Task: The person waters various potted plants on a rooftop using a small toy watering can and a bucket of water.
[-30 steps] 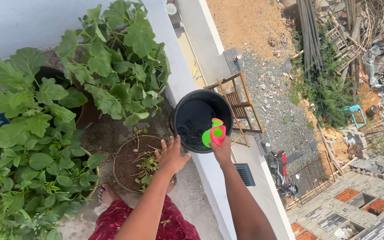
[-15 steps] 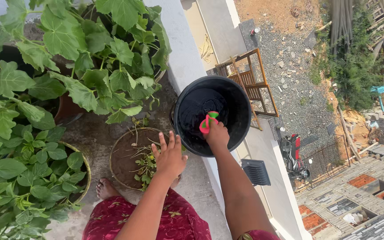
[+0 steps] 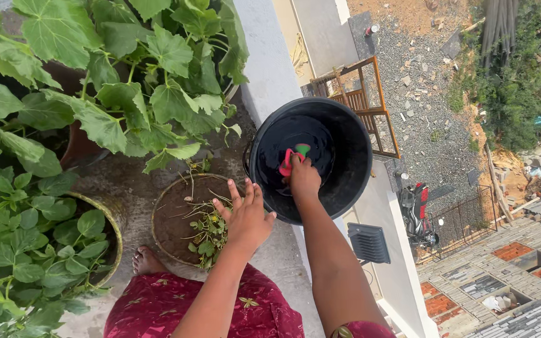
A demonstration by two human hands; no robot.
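Right hand: the right hand (image 3: 304, 178) is down inside the black bucket (image 3: 352, 181). Its fingers are closed around a small pink and green cup (image 3: 290, 159).
Cup: it is low in the bucket, near the middle, tipped on its side. Only part of it shows past the hand.
Bucket: round and black, dark inside. It sits on top of the white wall (image 3: 270, 69) at the edge of the roof.
Left hand: the left hand (image 3: 245, 216) is open, fingers spread apart, holding nothing. It is in the air just beside the bucket, above a round pot of soil (image 3: 173, 219).
Pot of soil: brown, with a few small green sprouts (image 3: 210, 231) in it.
Big plants: wide green leaves (image 3: 126, 75) fill the left side.
Foot: a bare foot (image 3: 146, 261) rests on the floor next to the pot.
Far below: a red motorbike (image 3: 416, 209) and a wooden frame (image 3: 370, 103) on the ground.
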